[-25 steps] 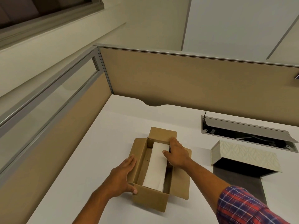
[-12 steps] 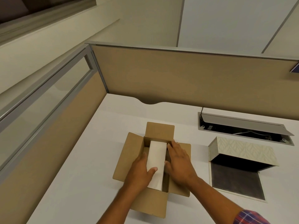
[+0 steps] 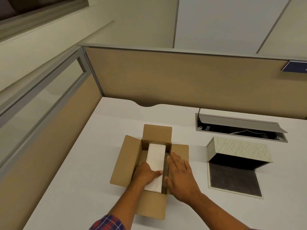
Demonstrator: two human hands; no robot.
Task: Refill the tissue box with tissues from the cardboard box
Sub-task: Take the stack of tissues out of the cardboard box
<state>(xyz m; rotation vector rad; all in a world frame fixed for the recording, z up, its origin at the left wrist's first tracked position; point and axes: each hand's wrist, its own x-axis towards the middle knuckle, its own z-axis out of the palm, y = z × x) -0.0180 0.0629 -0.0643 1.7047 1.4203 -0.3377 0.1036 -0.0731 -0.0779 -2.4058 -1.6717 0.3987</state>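
An open cardboard box (image 3: 126,161) sits on the white desk, its flaps spread out. Inside lies a white stack of tissues (image 3: 156,159), lengthwise. My left hand (image 3: 145,174) is in the box at the stack's near left, its thumb pressed on top of the tissues and its fingers hidden down the side. My right hand (image 3: 180,174) lies flat and spread over the box's right flap, beside the stack, holding nothing. The patterned tissue box (image 3: 239,149) stands open to the right, lid tilted up, dark base plate flat on the desk.
A grey cable hatch (image 3: 239,126) is open in the desk behind the tissue box. Beige partition walls (image 3: 182,80) close off the desk at the back and left. The white desk (image 3: 99,138) surrounds the boxes.
My left hand moved off the box's outer left wall into the box and onto the tissue stack. My right hand slid back from the stack's far end to the right flap. The left flap folded outward.
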